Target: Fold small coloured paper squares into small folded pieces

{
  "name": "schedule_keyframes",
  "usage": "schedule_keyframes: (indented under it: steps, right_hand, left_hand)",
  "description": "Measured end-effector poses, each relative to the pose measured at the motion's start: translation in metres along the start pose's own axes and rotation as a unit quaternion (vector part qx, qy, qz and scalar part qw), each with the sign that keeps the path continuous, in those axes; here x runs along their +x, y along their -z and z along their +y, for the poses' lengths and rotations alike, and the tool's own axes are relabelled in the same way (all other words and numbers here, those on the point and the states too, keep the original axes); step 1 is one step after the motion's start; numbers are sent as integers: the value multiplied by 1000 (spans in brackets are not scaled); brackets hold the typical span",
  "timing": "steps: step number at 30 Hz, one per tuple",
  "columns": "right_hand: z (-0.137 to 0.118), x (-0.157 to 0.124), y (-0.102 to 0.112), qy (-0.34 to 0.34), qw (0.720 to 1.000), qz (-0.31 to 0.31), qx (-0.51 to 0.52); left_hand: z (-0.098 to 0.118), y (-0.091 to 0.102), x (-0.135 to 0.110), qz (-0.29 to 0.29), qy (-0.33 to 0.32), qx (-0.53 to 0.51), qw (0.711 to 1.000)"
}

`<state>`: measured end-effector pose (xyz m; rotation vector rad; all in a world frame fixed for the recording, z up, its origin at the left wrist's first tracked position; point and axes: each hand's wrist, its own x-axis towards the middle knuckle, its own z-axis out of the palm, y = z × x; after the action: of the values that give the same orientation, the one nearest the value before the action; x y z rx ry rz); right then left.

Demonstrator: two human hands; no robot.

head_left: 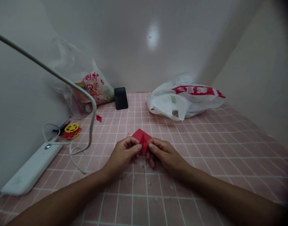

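Observation:
A small red folded paper is held up between my two hands over the middle of the table. It has a diamond outline with a crease down its centre. My left hand pinches its left edge between thumb and fingers. On the other side, my right hand grips the right edge the same way, its lower fingers curled beneath. Behind the paper a bit of something light and patterned peeks out, mostly hidden.
Pink tiled-pattern cloth covers the table. At the back are a clear bag, a black phone and a white bag. Leftward lie a red scrap, yellow and red cut-outs, a white power bank and its cable.

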<state>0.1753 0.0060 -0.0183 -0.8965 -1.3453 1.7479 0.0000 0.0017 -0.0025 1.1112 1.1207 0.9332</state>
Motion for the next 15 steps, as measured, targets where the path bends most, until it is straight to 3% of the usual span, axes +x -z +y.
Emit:
schedule_keyframes:
  steps: [6, 11, 15]
  right_hand:
    - [0, -1, -2, -5, 999, 31, -19]
    - [-1, -4, -4, 31, 989, 75, -121]
    - [-1, -6, -4, 63, 979, 83, -176]
  left_hand:
    - [1, -1, -2, -9, -10, 24, 1000]
    - [1, -5, -4, -23, -12, 33, 999]
    - [1, -8, -6, -1, -33, 78, 996]
